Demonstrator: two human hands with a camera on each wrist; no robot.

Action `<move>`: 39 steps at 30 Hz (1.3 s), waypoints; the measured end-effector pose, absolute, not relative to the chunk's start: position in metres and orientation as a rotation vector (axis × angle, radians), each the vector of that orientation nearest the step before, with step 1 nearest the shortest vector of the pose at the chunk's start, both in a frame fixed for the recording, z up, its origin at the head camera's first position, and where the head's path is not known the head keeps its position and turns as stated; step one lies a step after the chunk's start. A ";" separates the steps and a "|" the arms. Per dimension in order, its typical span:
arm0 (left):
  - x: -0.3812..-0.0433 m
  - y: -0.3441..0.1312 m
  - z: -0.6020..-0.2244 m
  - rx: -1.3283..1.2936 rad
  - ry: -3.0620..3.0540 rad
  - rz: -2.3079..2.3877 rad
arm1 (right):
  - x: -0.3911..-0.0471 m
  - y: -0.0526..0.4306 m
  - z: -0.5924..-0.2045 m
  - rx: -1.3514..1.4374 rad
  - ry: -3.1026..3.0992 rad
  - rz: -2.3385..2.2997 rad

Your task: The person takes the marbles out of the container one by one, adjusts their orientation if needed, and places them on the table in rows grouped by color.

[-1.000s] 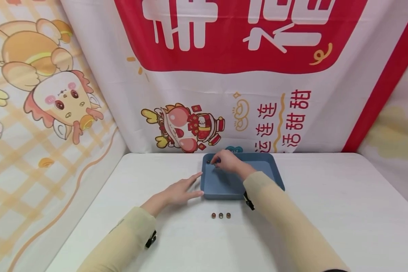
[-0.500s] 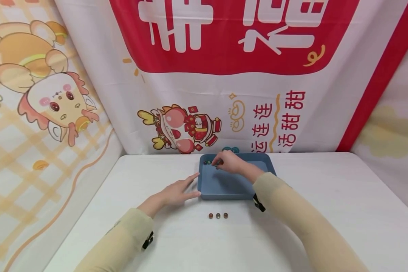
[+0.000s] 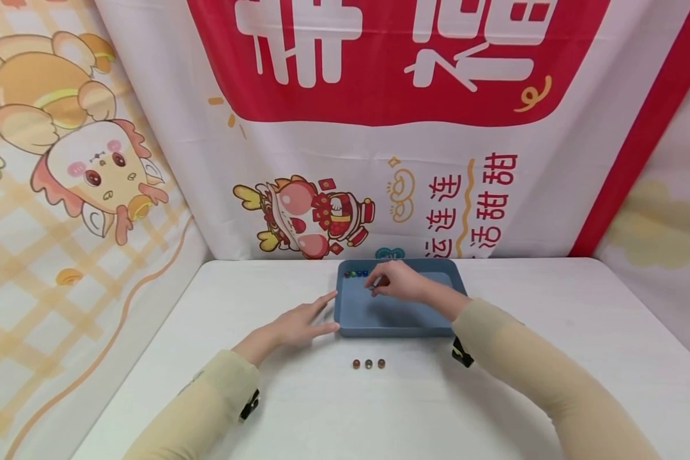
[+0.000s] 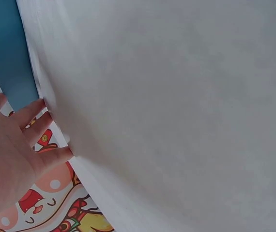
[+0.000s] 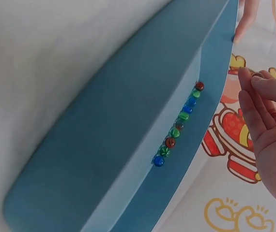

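A blue tray (image 3: 356, 331) lies at the back of the white table. Along its far wall runs a row of glass marbles (image 5: 183, 116) in red, green and blue; my right hand hides part of the row in the head view. Over the tray, my right hand (image 3: 401, 281) pinches a small marble (image 5: 257, 75) between thumb and fingertip. My left hand (image 3: 294, 325) has its fingers spread, with fingertips right at the tray's left side. In the left wrist view the left hand's fingers (image 4: 37, 128) are straight and hold nothing.
Three brownish and clear marbles (image 3: 368, 364) sit in a short row on the table (image 3: 299, 402) in front of the tray. A printed cloth (image 3: 322, 147) hangs right behind the table, and another patterned cloth (image 3: 92, 255) covers the left side.
My right hand has drawn back to the right and nearer, away from the far left corner, uncovering more of the marble row. The left hand keeps its place by the tray.
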State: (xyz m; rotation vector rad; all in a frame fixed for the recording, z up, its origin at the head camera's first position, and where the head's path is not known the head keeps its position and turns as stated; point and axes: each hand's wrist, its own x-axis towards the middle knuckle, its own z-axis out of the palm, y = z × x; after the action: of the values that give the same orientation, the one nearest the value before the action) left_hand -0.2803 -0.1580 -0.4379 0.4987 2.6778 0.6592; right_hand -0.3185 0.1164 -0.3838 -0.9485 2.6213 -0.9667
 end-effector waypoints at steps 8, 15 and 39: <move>-0.281 -0.158 -0.439 0.500 2.673 0.666 | -0.300 0.126 -0.382 -1.033 2.663 -1.032; -0.281 -0.156 -0.437 0.506 2.678 0.665 | -0.284 0.139 -0.378 -1.065 2.678 -1.139; -0.281 -0.156 -0.439 0.504 2.687 0.651 | -0.222 0.164 -0.394 -1.103 2.538 -1.214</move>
State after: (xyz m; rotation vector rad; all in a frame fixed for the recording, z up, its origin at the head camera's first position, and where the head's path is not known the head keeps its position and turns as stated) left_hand -0.2807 -0.1561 -0.4395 0.5040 2.6867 0.6510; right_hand -0.2225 0.1640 -0.3943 -1.1032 2.5384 -1.2141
